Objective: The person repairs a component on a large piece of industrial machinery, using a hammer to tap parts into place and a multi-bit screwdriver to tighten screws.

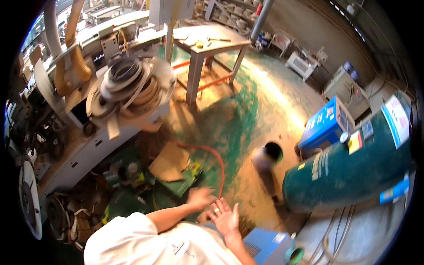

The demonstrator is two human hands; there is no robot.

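Observation:
My right hand point(224, 217) is held palm up with its fingers apart, and nothing lies in it. A ring shows on one finger. Just left of it, my left hand point(201, 197) is smeared by motion, so its fingers cannot be made out. Both hands are low in front of my white shirt point(154, 240), close together. A red hose point(219, 165) curves over the floor and passes behind the hands. Beyond the left hand lies a brown cardboard-like sheet point(169, 162) on a green object.
A large green tank point(349, 163) and a blue machine point(324, 123) stand at right. Edging-like coils point(128, 84) are piled on the left machine. A table point(212, 37) stands at the far side. Sawdust covers parts of the green floor point(238, 115).

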